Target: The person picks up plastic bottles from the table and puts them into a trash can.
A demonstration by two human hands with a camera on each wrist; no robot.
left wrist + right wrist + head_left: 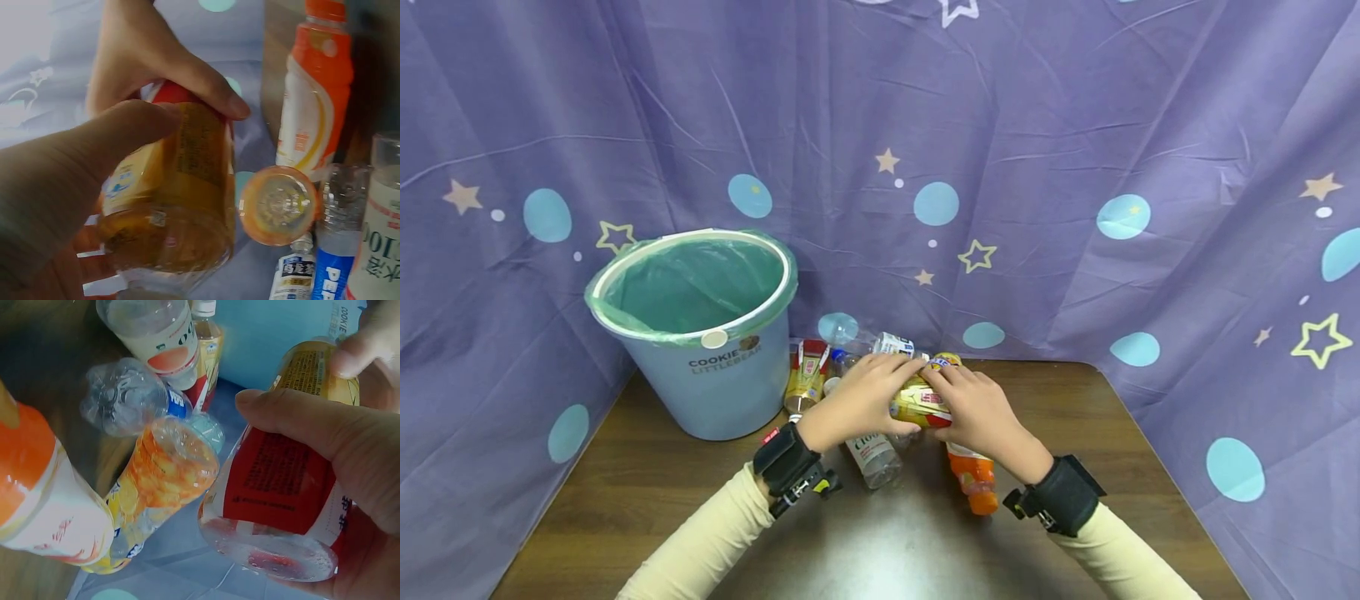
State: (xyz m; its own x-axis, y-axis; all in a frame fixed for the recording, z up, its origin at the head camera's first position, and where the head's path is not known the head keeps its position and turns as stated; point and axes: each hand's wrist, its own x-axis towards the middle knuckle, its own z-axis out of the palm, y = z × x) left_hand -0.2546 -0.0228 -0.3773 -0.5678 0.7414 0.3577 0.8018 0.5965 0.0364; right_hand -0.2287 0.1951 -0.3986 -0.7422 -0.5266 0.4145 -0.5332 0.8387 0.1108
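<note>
Both hands grip one plastic drink bottle (919, 403) with a yellow and red label, held sideways above other bottles. My left hand (867, 390) is at its yellow end and my right hand (983, 410) at its red end. In the right wrist view the red end of the bottle (275, 481) shows a clear base, with the right thumb across the label. The left wrist view has the amber end of the bottle (169, 206) under the left thumb. Its cap cannot be seen.
A blue bucket (715, 392) with a green liner stands at the left. Near the hands lie a clear bottle (874, 460), an orange bottle (976, 477), another yellow-and-red bottle (807, 375) and a blue-labelled bottle (331, 265). A purple curtain (1037, 167) hangs behind the wooden table (1060, 400).
</note>
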